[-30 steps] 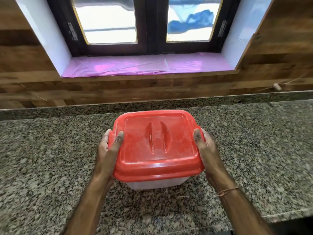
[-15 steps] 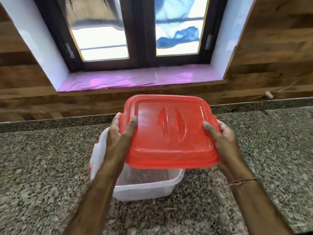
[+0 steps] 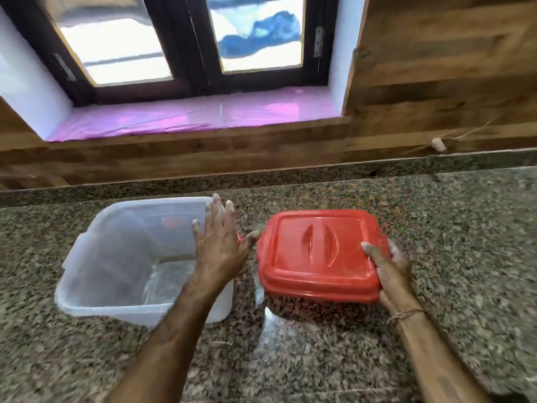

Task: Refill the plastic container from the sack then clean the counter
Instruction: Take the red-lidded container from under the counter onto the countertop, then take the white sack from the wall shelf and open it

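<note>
The right hand (image 3: 390, 274) grips the red lid (image 3: 316, 254) at its 3 o'clock edge; the left hand (image 3: 219, 245), fingers spread, holds nothing above the uncovered plastic container (image 3: 116, 257).

No text, label, brand, number or sign can be read anywhere

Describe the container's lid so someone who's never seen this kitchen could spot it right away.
Below the window runs a speckled granite counter. On it, right of the open clear plastic container, is the lid, gripped at its right edge by the right hand. It is the only red thing, flat, with two curved ridges.
</note>
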